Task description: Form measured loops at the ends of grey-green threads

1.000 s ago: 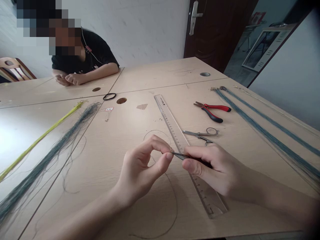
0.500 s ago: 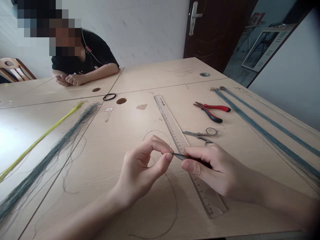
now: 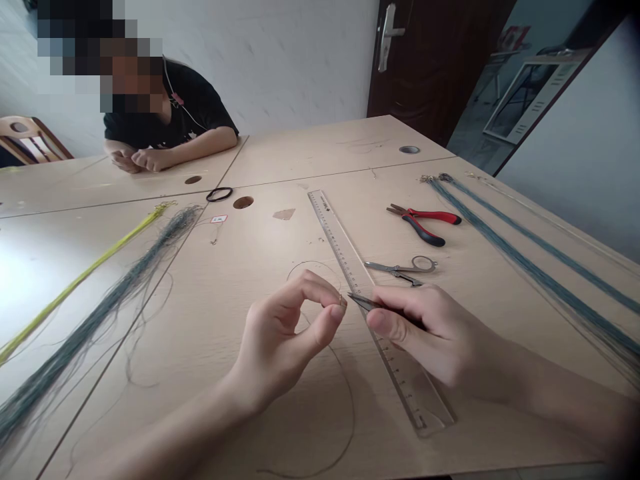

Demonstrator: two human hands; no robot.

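Note:
Between thumb and forefinger, my left hand (image 3: pixel 290 343) pinches a tiny gold-coloured metal finding (image 3: pixel 343 301) at the end of a thin cord (image 3: pixel 353 400). The cord loops down over the table under that hand. My right hand (image 3: pixel 430 330) is closed around dark pointed tweezers (image 3: pixel 365 302). Their tips lie just to the right of the finding, a small gap apart from it, and the rear part is hidden in my palm. Below both hands a clear ruler (image 3: pixel 340 233) lies slanted on the table.
Small scissors (image 3: pixel 395 268) and red-and-black pliers (image 3: pixel 425 219) lie right of the ruler. Blue-grey cord bundles (image 3: pixel 520 250) run along the right; a yellow bundle (image 3: pixel 95 267) and another blue-grey bundle (image 3: pixel 115 290) lie left. A person (image 3: pixel 200 100) sits across the table.
The tweezers have drawn back slightly right and up from the left fingertips, and their tips now show apart from the finding. My left hand has hardly moved.

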